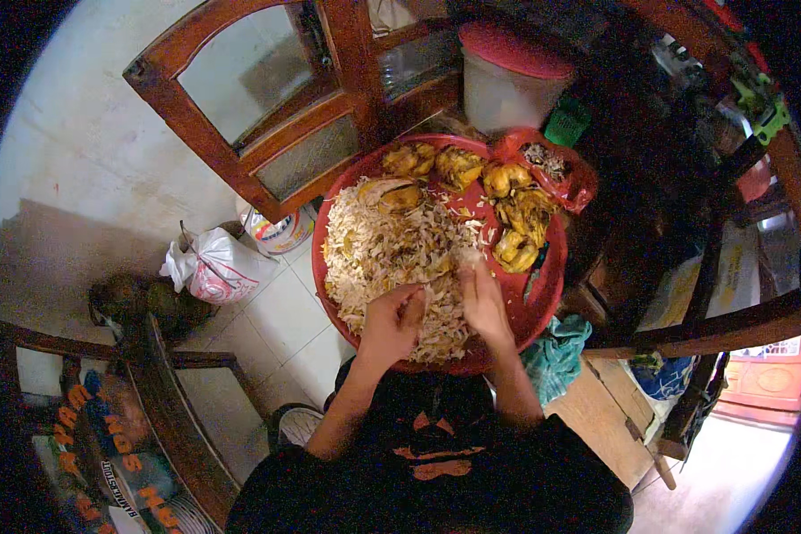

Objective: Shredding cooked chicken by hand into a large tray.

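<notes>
A wide red tray [543, 307] holds a large heap of cooked rice [365, 258] mixed with shredded pieces. My left hand [396, 322] is over the near part of the heap, its fingers curled inward; what they hold, if anything, is hidden. To its right, my right hand [484, 307] points away from me with its fingers stretched out at the rice, the tips slightly blurred. One browned chicken piece [392, 194] lies on the far side of the heap. More browned chicken pieces [521, 218] line the tray's far and right edge.
A red plastic bag [581, 191] with dark scraps lies at the tray's far right. Behind stand a white bucket with a pink lid [512, 84] and a green basket [567, 122]. Wooden cabinet doors [249, 169], a white bag [222, 267] and a teal cloth [556, 356] surround the tray.
</notes>
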Demonstrator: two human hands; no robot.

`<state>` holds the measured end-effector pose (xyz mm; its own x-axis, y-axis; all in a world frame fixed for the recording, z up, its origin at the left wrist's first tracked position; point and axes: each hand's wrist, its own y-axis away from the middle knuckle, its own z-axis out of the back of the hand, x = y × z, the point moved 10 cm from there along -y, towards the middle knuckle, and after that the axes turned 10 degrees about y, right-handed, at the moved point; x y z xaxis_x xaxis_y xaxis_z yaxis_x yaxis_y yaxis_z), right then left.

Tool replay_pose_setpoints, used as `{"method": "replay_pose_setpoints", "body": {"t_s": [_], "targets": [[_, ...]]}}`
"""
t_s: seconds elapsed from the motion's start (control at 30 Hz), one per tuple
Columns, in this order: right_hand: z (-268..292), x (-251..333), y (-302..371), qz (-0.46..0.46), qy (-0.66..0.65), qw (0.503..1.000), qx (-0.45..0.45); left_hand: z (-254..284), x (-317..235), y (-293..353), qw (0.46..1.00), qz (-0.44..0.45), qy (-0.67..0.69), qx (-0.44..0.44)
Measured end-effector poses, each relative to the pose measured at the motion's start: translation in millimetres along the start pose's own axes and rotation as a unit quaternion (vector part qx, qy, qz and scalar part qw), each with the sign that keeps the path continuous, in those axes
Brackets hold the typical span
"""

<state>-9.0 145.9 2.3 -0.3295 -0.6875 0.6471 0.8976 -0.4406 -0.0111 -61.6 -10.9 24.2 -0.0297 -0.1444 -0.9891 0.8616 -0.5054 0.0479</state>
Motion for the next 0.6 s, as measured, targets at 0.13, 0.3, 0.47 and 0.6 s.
{"method": "replay_pose_setpoints", "body": {"t_s": [0.13,0.3,0.47,0.6], "targets": [[-29.1,-18.4,11.0,-0.07,-0.13,0.981,0.123,-5.7,27.5,-0.5,0.976,0.138,0.167,0.017],[-25.8,5.9,28.7,0.077,-0.045,0.974,0.21,33.3,32.5,-10.6,0.991,-0.054,0.07,-0.098],[-21.6,-14.9,37.6,0.094,-0.073,0.977,0.177,77.5,65.7,-19.2,0.977,0.063,0.134,-0.156],[-32.4,4.7,50.2,0.206,0.02,0.922,0.327,79.8,45.6,-37.3,0.985,0.046,0.073,-0.153]]}}
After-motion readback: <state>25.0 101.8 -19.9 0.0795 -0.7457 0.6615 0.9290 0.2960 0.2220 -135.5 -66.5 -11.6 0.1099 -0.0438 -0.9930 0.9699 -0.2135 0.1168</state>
